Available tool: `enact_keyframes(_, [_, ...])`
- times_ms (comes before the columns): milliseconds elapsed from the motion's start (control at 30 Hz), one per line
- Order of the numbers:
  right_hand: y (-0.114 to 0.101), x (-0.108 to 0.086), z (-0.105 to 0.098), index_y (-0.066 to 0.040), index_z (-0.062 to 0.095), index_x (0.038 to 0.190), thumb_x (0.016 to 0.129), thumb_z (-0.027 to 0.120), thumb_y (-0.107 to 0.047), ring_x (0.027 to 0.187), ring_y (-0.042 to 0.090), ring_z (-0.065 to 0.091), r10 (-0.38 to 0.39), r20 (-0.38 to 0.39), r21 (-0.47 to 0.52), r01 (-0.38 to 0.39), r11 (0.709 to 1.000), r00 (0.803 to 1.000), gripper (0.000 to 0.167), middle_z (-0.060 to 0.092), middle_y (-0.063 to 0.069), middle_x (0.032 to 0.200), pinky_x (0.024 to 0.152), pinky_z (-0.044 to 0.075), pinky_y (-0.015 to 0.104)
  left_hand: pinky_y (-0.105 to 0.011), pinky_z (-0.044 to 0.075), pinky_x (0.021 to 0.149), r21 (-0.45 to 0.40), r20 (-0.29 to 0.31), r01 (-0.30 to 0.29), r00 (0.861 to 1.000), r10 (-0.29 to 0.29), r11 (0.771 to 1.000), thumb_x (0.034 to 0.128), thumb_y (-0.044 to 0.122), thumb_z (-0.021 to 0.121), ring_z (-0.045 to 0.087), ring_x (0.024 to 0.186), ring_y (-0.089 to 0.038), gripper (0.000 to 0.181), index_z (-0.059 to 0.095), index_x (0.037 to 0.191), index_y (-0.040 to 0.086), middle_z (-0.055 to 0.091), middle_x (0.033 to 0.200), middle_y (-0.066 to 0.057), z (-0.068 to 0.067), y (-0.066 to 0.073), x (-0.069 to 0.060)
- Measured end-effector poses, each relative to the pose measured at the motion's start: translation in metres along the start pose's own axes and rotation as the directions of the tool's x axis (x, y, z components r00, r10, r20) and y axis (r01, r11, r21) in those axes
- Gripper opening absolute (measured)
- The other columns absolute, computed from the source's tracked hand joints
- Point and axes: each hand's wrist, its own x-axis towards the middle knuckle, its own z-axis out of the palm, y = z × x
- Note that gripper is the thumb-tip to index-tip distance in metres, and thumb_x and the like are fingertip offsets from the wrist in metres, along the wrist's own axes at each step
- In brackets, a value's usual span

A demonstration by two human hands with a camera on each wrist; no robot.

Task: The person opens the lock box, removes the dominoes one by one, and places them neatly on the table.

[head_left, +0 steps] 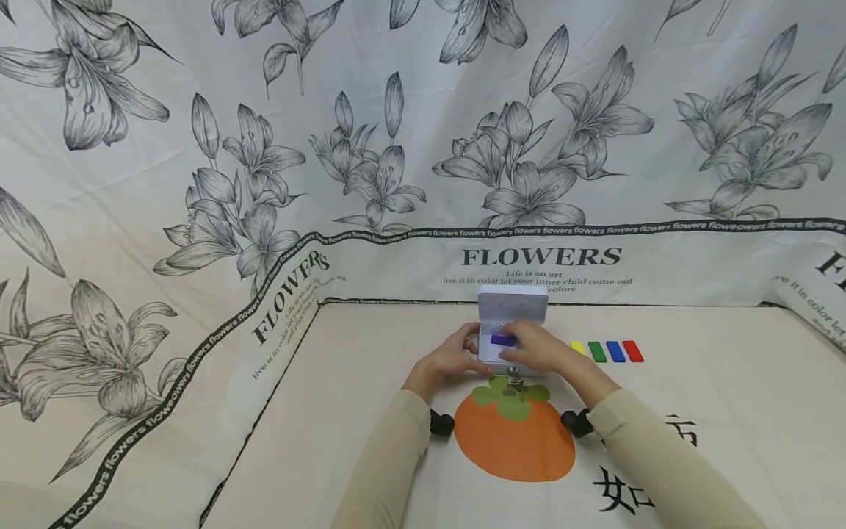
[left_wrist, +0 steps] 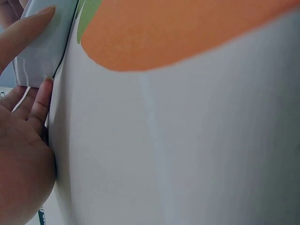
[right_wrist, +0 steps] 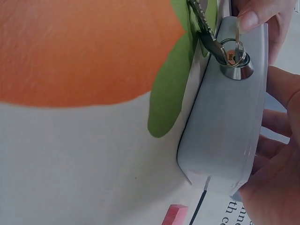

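Observation:
A small white box [head_left: 513, 303] stands with its hinged lid raised. A key sits in the lock [right_wrist: 237, 70] on its front, and more keys [right_wrist: 206, 33] hang from the ring. My left hand [head_left: 452, 356] grips the box's left end, thumb [left_wrist: 30, 30] on the front face and fingers at the side. Inside the box, my right hand [head_left: 537, 345] pinches a purple block [head_left: 503, 340] between thumb and fingers. That block is hidden in both wrist views.
Right of the box lie a yellow block [head_left: 578, 348], a green block [head_left: 598, 352], a blue block [head_left: 615, 352] and a red block [head_left: 633, 351] in a row. The pale tablecloth [head_left: 357, 382] bears an orange persimmon print [head_left: 515, 444]. A flowered curtain [head_left: 396, 268] hangs behind.

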Motion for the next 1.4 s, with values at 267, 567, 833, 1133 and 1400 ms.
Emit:
enact_keyframes(267, [-0.001, 0.004, 0.003, 0.010, 0.062, 0.128, 0.091, 0.074, -0.019, 0.103, 0.034, 0.063, 0.013, -0.009, -0.001, -0.013, 1.000, 1.000, 0.049, 0.068, 0.021, 0.113, 0.095, 0.048, 0.054, -0.027, 0.042, 0.080, -0.001, 0.010, -0.002, 1.000, 0.002, 1.000, 0.0717, 0.000, 0.089, 0.049, 0.090, -0.015, 0.097, 0.041, 0.154, 0.018, 0.052, 0.096, -0.005, 0.000, 0.001, 0.001])
enact_keyframes(567, [-0.003, 0.012, 0.009, 0.010, 0.063, 0.125, 0.089, 0.076, -0.016, 0.101, 0.032, 0.065, 0.050, -0.005, 0.001, -0.050, 0.999, 0.999, 0.047, 0.070, 0.021, 0.112, 0.093, 0.050, 0.052, -0.028, 0.042, 0.078, -0.010, 0.005, 0.009, 1.000, -0.009, 1.000, 0.0710, 0.001, 0.090, 0.048, 0.089, -0.015, 0.096, 0.043, 0.153, 0.018, 0.053, 0.097, -0.005, 0.001, 0.002, -0.001])
enact_keyframes(833, [-0.008, 0.017, 0.012, 0.009, 0.064, 0.121, 0.087, 0.078, -0.012, 0.097, 0.031, 0.065, 0.045, 0.001, 0.012, -0.045, 0.999, 0.999, 0.043, 0.070, 0.020, 0.108, 0.089, 0.053, 0.049, -0.027, 0.043, 0.076, 0.003, 0.010, 0.002, 1.000, -0.002, 1.000, 0.0723, 0.002, 0.089, 0.048, 0.091, -0.014, 0.097, 0.041, 0.154, 0.017, 0.052, 0.098, -0.005, 0.000, 0.002, 0.000])
enact_keyframes(1133, [-0.011, 0.020, 0.012, 0.011, 0.061, 0.127, 0.086, 0.079, -0.007, 0.103, 0.033, 0.065, 0.080, 0.029, 0.065, -0.081, 0.995, 0.996, 0.048, 0.069, 0.021, 0.112, 0.094, 0.052, 0.049, -0.027, 0.042, 0.073, 0.001, 0.012, 0.004, 1.000, -0.004, 1.000, 0.0728, 0.003, 0.090, 0.048, 0.091, -0.015, 0.095, 0.041, 0.153, 0.017, 0.053, 0.100, -0.006, 0.000, 0.002, 0.001])
enact_keyframes(1400, [-0.007, 0.023, 0.016, 0.012, 0.062, 0.126, 0.084, 0.081, -0.007, 0.093, 0.026, 0.065, 0.083, 0.042, 0.123, -0.088, 0.988, 0.996, 0.050, 0.069, 0.017, 0.103, 0.087, 0.055, 0.044, -0.027, 0.041, 0.076, 0.002, 0.007, 0.006, 1.000, -0.006, 1.000, 0.0720, 0.002, 0.090, 0.048, 0.090, -0.015, 0.095, 0.043, 0.153, 0.018, 0.053, 0.099, -0.005, 0.000, 0.001, 0.000])
